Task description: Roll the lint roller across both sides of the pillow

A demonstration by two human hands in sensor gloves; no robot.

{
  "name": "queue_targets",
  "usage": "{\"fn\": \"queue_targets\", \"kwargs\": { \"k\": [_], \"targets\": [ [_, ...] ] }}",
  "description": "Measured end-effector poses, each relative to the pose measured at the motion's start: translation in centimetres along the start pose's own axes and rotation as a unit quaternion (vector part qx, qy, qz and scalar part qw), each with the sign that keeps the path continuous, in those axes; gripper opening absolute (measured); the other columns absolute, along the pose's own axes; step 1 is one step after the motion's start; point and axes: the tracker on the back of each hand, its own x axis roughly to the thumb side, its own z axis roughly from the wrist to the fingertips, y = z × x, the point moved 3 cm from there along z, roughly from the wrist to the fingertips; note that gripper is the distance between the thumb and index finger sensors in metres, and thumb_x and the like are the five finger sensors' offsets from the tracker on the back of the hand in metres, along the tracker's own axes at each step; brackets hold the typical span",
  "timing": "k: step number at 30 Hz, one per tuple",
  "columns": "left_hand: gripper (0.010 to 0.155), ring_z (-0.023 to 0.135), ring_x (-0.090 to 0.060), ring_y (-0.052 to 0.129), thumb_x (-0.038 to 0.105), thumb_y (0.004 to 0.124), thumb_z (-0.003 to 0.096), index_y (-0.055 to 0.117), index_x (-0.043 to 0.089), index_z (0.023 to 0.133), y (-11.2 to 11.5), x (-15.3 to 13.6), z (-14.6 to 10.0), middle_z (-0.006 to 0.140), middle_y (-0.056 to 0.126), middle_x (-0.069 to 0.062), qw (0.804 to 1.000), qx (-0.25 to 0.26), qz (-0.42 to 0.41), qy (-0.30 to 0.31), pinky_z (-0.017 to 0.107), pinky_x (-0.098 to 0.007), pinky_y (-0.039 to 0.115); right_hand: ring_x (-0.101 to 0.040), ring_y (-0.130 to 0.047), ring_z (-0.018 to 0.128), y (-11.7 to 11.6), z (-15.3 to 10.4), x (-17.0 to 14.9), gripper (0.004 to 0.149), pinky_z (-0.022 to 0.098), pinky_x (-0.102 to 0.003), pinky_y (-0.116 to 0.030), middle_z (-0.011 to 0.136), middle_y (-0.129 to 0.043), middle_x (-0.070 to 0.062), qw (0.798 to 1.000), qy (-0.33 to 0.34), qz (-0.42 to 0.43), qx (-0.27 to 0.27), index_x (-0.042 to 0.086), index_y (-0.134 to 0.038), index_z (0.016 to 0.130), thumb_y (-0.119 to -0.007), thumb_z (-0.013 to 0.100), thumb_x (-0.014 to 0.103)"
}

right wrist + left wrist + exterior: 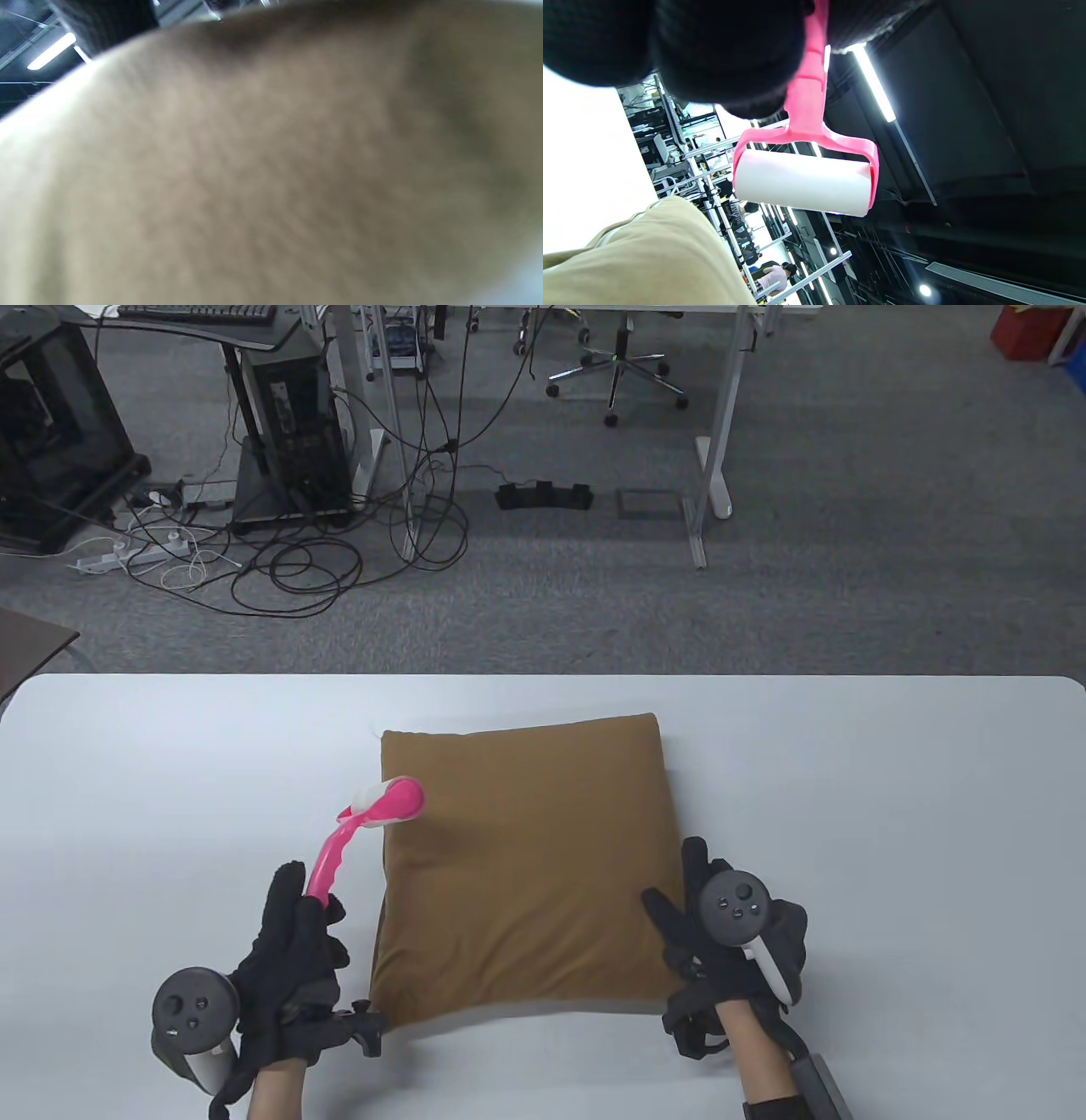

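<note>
A brown pillow [526, 865] lies flat on the white table [891, 814]. My left hand [293, 937] grips the pink handle of a lint roller [386, 804], whose white roll hangs over the pillow's far left corner. In the left wrist view the roller [804, 180] is lifted off the pillow [649, 262]. My right hand [713, 933] rests at the pillow's near right corner, thumb on top of the fabric. The right wrist view is filled by blurred pillow fabric [271, 169]; no fingers show there.
The table's far edge [543, 676] runs across the middle of the table view. Beyond it on the floor are cables [297, 551], computer towers [293, 432], desk legs [713, 466] and an office chair [615, 369].
</note>
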Motion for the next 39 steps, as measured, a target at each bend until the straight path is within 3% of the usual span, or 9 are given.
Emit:
{"fn": "queue_targets", "kwargs": {
  "k": [2, 4, 8, 14, 20, 22, 26, 33, 39],
  "targets": [
    [0.061, 0.015, -0.015, 0.1, 0.035, 0.068, 0.0521, 0.06, -0.001, 0.1, 0.2, 0.3, -0.1, 0.069, 0.097, -0.02, 1.0, -0.002, 0.008, 0.007, 0.028, -0.05, 0.087, -0.051, -0.087, 0.074, -0.5, 0.2, -0.6, 0.081, 0.049, -0.065, -0.071, 0.109, -0.058, -0.037, 1.0, -0.011, 0.002, 0.026, 0.016, -0.021, 0.114, -0.057, 0.057, 0.061],
    [0.06, 0.014, -0.015, 0.099, 0.035, 0.068, 0.0521, 0.061, 0.0, 0.1, 0.5, 0.6, -0.1, 0.069, 0.097, -0.02, 1.0, -0.009, 0.024, 0.014, 0.028, -0.051, 0.087, -0.042, -0.094, 0.062, -0.8, 0.2, -0.7, 0.079, 0.045, -0.061, -0.075, 0.1, -0.073, -0.031, 0.999, -0.014, 0.014, 0.038, 0.016, -0.023, 0.114, -0.057, 0.058, 0.06],
    [0.06, 0.012, -0.016, 0.1, 0.035, 0.07, 0.0518, 0.064, -0.001, 0.099, 0.5, 1.4, 0.0, 0.066, 0.099, -0.021, 0.997, -0.019, 0.072, 0.033, 0.026, -0.05, 0.088, -0.034, -0.102, 0.047, -0.5, 0.0, 0.0, 0.072, 0.034, -0.052, -0.082, 0.091, -0.084, -0.027, 1.0, 0.004, -0.026, 0.011, 0.022, -0.031, 0.114, -0.057, 0.058, 0.058],
    [0.061, 0.008, -0.015, 0.101, 0.034, 0.072, 0.0512, 0.064, -0.007, 0.096, 1.0, 3.9, -0.1, 0.063, 0.101, -0.022, 0.988, -0.044, 0.147, 0.023, 0.022, -0.049, 0.089, -0.033, -0.104, 0.043, -0.5, -0.2, 0.5, 0.066, 0.032, -0.051, -0.084, 0.088, -0.088, -0.026, 0.999, 0.017, -0.035, -0.006, 0.026, -0.038, 0.113, -0.058, 0.058, 0.057],
    [0.061, 0.006, -0.013, 0.1, 0.035, 0.071, 0.0518, 0.065, -0.006, 0.097, 1.2, 6.8, -2.1, 0.061, 0.103, -0.021, 0.973, -0.088, 0.214, 0.017, 0.021, -0.048, 0.09, -0.033, -0.103, 0.044, -0.5, -0.1, 0.3, 0.067, 0.033, -0.051, -0.083, 0.088, -0.087, -0.026, 1.0, 0.017, -0.025, -0.001, 0.025, -0.039, 0.113, -0.059, 0.058, 0.056],
    [0.062, 0.009, -0.013, 0.099, 0.037, 0.071, 0.0528, 0.063, -0.002, 0.1, 2.4, 7.0, -2.8, 0.064, 0.1, -0.019, 0.959, -0.138, 0.249, 0.007, 0.025, -0.049, 0.088, -0.033, -0.103, 0.044, -0.5, 0.0, 0.4, 0.067, 0.033, -0.051, -0.083, 0.088, -0.088, -0.026, 0.999, 0.02, -0.026, 0.0, 0.025, -0.039, 0.113, -0.059, 0.058, 0.057],
    [0.061, 0.008, -0.012, 0.097, 0.04, 0.073, 0.0516, 0.066, 0.006, 0.101, 5.5, 7.3, -3.0, 0.061, 0.101, -0.015, 0.931, -0.158, 0.328, 0.033, 0.024, -0.048, 0.088, -0.033, -0.102, 0.044, -0.7, 0.1, 0.4, 0.067, 0.034, -0.052, -0.082, 0.088, -0.087, -0.026, 0.999, 0.021, -0.025, 0.002, 0.024, -0.039, 0.113, -0.059, 0.058, 0.057],
    [0.065, 0.007, -0.013, 0.098, 0.042, 0.07, 0.0521, 0.055, 0.007, 0.105, 11.1, 6.4, 1.0, 0.063, 0.104, -0.014, 0.879, -0.214, 0.425, 0.001, 0.024, -0.048, 0.088, -0.034, -0.101, 0.046, -0.7, 0.0, 0.5, 0.067, 0.035, -0.053, -0.082, 0.089, -0.086, -0.027, 0.999, 0.024, -0.02, 0.005, 0.023, -0.038, 0.113, -0.057, 0.058, 0.057],
    [0.067, 0.008, -0.013, 0.098, 0.042, 0.067, 0.0525, 0.044, 0.011, 0.108, 14.1, 5.6, 4.4, 0.068, 0.102, -0.012, 0.852, -0.241, 0.462, -0.044, 0.025, -0.048, 0.088, -0.035, -0.101, 0.047, -0.8, 0.0, 0.5, 0.067, 0.036, -0.054, -0.081, 0.089, -0.085, -0.028, 1.0, 0.025, -0.016, 0.009, 0.023, -0.038, 0.113, -0.057, 0.058, 0.056]
  ]
}}
